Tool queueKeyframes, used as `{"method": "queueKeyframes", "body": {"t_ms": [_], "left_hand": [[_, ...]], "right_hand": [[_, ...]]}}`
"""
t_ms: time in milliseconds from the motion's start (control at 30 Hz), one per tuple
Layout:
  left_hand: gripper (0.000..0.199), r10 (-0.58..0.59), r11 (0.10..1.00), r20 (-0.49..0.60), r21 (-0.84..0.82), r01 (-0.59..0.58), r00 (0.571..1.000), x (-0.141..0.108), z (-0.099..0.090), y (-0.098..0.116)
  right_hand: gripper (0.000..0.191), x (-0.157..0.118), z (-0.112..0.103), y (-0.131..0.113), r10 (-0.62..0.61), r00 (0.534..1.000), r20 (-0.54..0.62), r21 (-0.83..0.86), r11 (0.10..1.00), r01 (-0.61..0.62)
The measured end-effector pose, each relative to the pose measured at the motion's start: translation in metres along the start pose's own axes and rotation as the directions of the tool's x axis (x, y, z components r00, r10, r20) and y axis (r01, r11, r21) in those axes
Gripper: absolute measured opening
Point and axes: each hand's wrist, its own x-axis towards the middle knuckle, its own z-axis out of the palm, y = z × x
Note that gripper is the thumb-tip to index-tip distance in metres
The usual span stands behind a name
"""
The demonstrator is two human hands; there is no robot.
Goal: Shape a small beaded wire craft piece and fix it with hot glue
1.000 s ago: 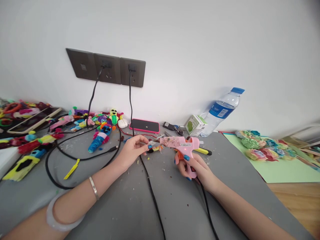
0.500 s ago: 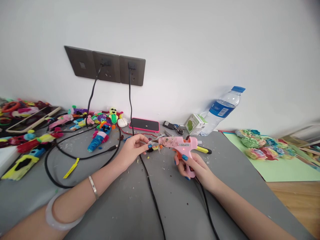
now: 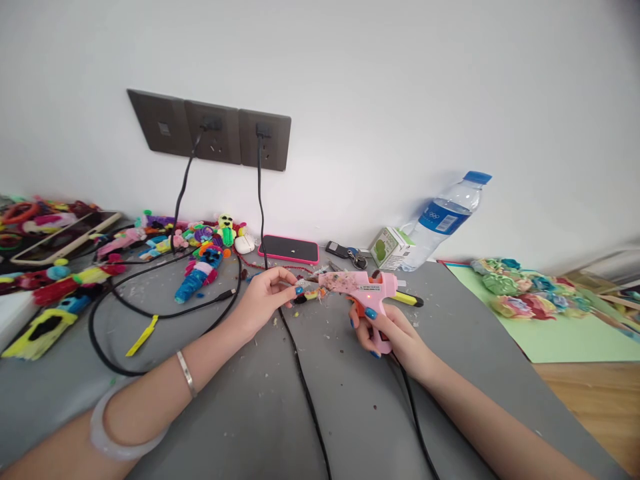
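My right hand (image 3: 385, 333) is wrapped round the handle of a pink glue gun (image 3: 357, 285), whose stained nozzle end points left. Close to that nozzle, my left hand (image 3: 270, 297) pinches with thumb and fingertips; a small greyish piece shows at the fingertips, too small to make out. A black cord hangs from the gun's handle. Behind the gun lies a yellow cutter (image 3: 407, 299) with a black end. Bits of glue and scraps are scattered on the grey table (image 3: 345, 413) around both hands.
Fuzzy colourful figures (image 3: 200, 273) and looped black cables fill the left. Along the wall are a pink-edged phone (image 3: 290, 249), keys (image 3: 357, 258), a green-white box (image 3: 390, 248) and a leaning bottle (image 3: 443, 220). Paper flowers (image 3: 535, 290) lie on green paper at right.
The glue gun has turned slightly in my right hand, and a small light now shows on its side. My left hand has barely moved.
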Motion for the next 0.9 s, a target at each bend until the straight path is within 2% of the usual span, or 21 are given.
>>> {"method": "queueKeyframes", "body": {"t_ms": [900], "left_hand": [[0.024, -0.001, 0.999, -0.019, -0.040, 0.001, 1.000, -0.0017, 0.0010, 0.0025]], "right_hand": [[0.040, -0.0009, -0.0009, 0.0016, 0.000, 1.000, -0.010, 0.025, 1.000, 0.000]]}}
